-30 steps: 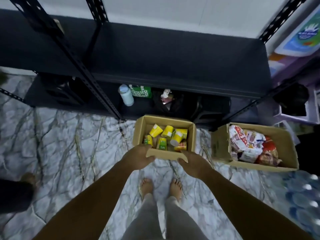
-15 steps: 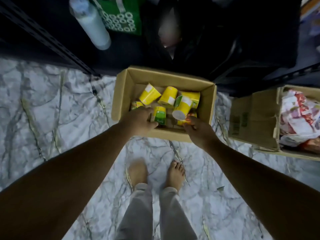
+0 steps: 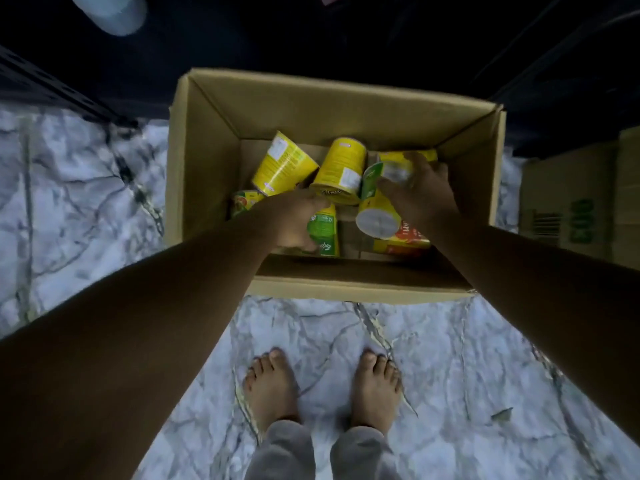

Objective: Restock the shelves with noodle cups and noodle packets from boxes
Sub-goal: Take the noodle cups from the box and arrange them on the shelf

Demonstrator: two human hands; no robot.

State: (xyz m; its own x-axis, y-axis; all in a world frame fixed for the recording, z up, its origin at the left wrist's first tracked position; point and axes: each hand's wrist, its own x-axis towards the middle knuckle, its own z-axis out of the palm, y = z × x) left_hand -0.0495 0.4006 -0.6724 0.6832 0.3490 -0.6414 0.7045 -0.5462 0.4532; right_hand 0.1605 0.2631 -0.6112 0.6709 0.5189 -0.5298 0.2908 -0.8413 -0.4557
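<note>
Looking down over the person's arms. Marble floor (image 3: 86,202), pale with dark veins, lies open behind both wrists and wide to the left of the left fingers. Dark shelving (image 3: 311,29) runs across beyond the fingertips. Its perforated upright (image 3: 52,95) meets the floor well left of the left hand (image 3: 294,220).

Cardboard box (image 3: 214,161) stands on the floor, top open and walls tall. Its far wall is at the shelf's edge and its near wall passes under both forearms. Second box (image 3: 571,209) stands right of the right hand (image 3: 422,195), with a narrow strip of floor between the two boxes.

Both hands are down inside the first box. The left fingers are curled round a green-labelled cup (image 3: 325,230), which lies close to the near wall. The right fingers are bent over a blurred cup (image 3: 391,171) toward the far right corner and seem to grip it.

Loose noodle cups, all tipped over:
- two yellow cups (image 3: 284,164) (image 3: 341,171) just beyond the left fingertips, leaning on each other
- a white-based cup (image 3: 377,218) under the right thumb side
- a red-labelled cup (image 3: 405,239) below the right wrist, by the near wall
- one more cup (image 3: 244,202) between the left knuckles and the left wall

A patch of bare box bottom shows between the two hands.

Bare feet (image 3: 273,386) stand behind the wrists, with floor between the toes and the box. A white bottle (image 3: 110,12), blurred, sits far beyond the left fingers.
</note>
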